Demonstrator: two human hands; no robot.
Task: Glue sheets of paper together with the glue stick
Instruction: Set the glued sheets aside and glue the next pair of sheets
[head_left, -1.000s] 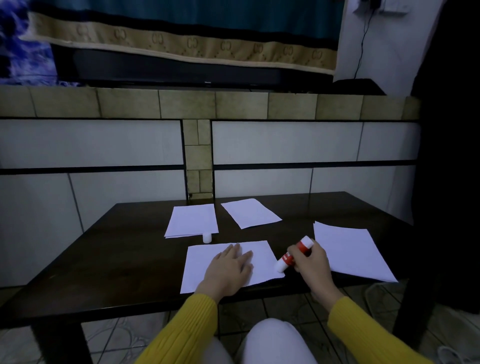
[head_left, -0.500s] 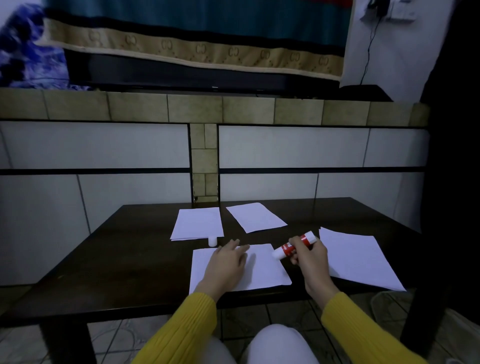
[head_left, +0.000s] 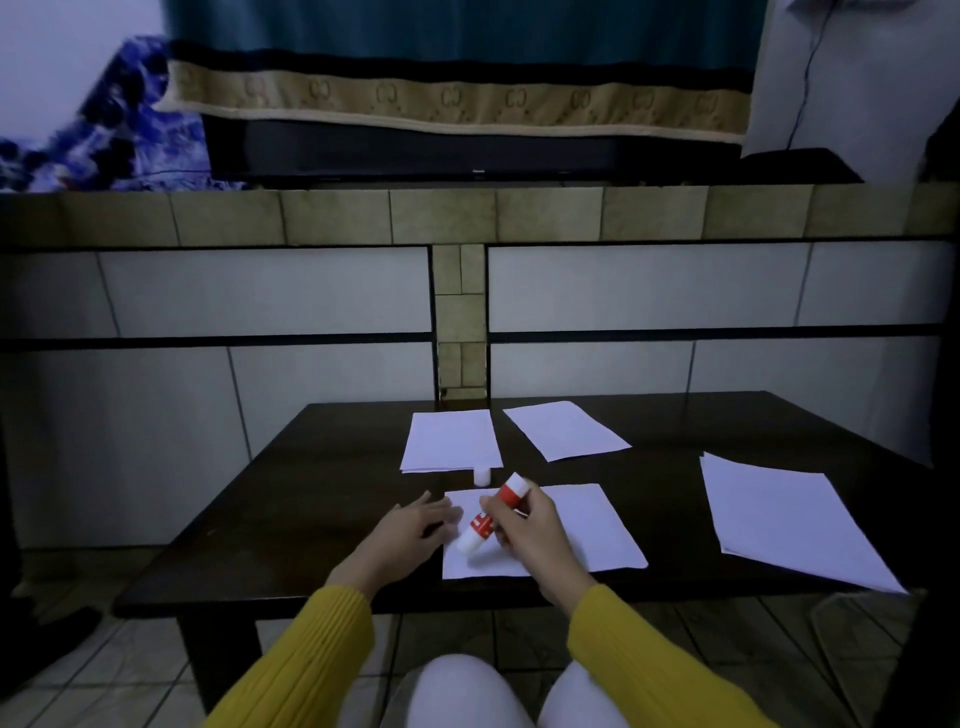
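Gripping the light, rigid glue stick (head_left: 492, 515) mid-barrel, right hand (head_left: 530, 530) fingers curled round it, tip down over the near sheet (head_left: 587, 525) (thin, floppy, slides easily), which the left hand (head_left: 410, 530) pins flat with straight fingers.

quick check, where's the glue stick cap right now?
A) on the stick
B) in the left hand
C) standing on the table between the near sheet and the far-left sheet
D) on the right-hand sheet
C: the small white cap stands on the dark table, just beyond the near sheet and by the far-left sheet; the right hand holds the uncapped glue stick.
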